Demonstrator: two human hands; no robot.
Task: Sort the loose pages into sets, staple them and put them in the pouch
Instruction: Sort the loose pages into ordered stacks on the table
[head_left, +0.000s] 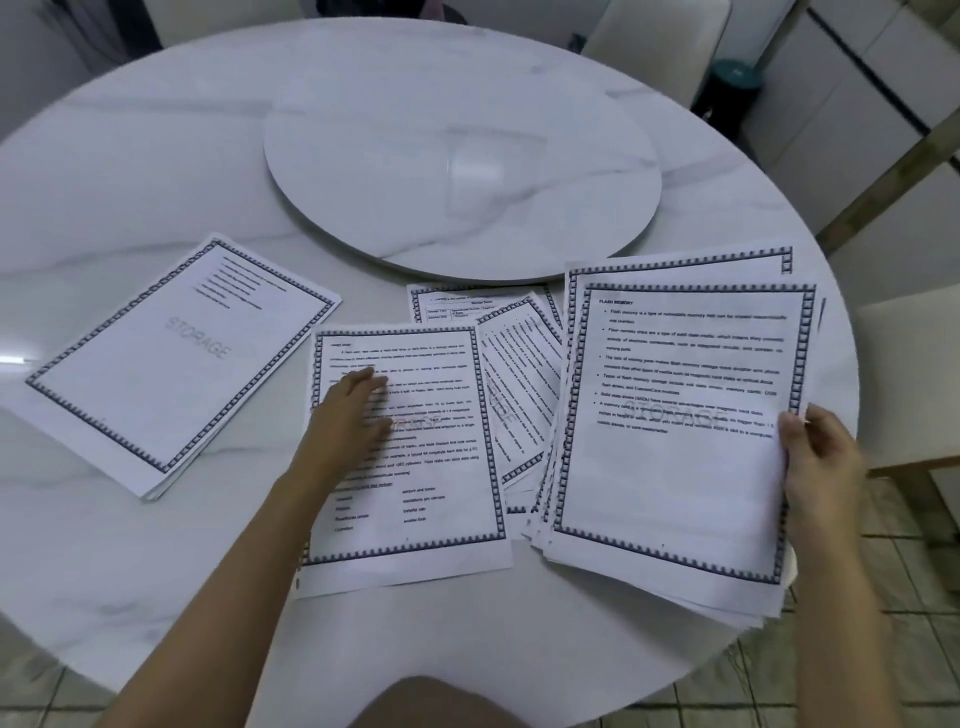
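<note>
Printed pages with dark patterned borders lie on a round white marble table (156, 545). My left hand (353, 415) rests flat, fingers straight, on the middle page (426, 493) near the table's front. My right hand (821, 457) grips the right edge of a thick fanned stack (670, 467), whose top page is headed "FLASH MEMORY". A separate set (176, 358) marked "STORAGE" lies at the left. More loose pages (519, 364) lie skewed between the middle page and the stack. I see no stapler and no pouch.
A raised round turntable (462, 171) sits at the table's centre, just behind the pages. Pale chairs (654, 47) stand behind the table and at its right edge. Tiled floor shows below the table's right front.
</note>
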